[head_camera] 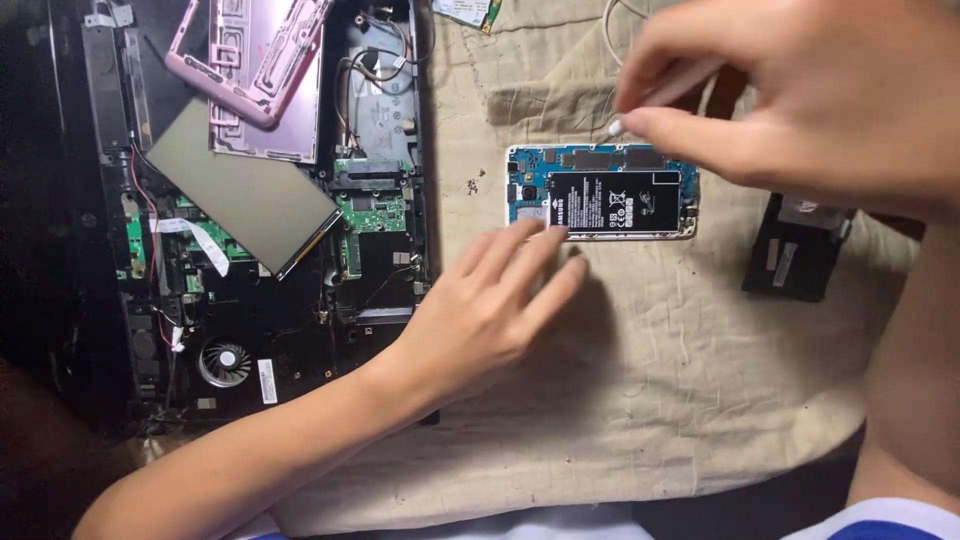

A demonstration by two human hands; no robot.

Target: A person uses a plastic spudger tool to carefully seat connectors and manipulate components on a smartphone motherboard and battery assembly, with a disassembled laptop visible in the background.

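Observation:
An opened phone (600,192) lies face down on a beige cloth (660,370), its blue circuit board and black battery exposed. My left hand (490,305) rests on the cloth with fingers spread, the fingertips touching the phone's near edge. My right hand (800,95) hovers above the phone's far right side and pinches a thin white stick (660,95) whose tip points down toward the phone's top edge.
A dismantled black laptop base (270,270) with a fan, green boards and a grey panel lies to the left. Pink phone frames (255,60) rest on it. A black rectangular part (795,250) sits at the right on the cloth.

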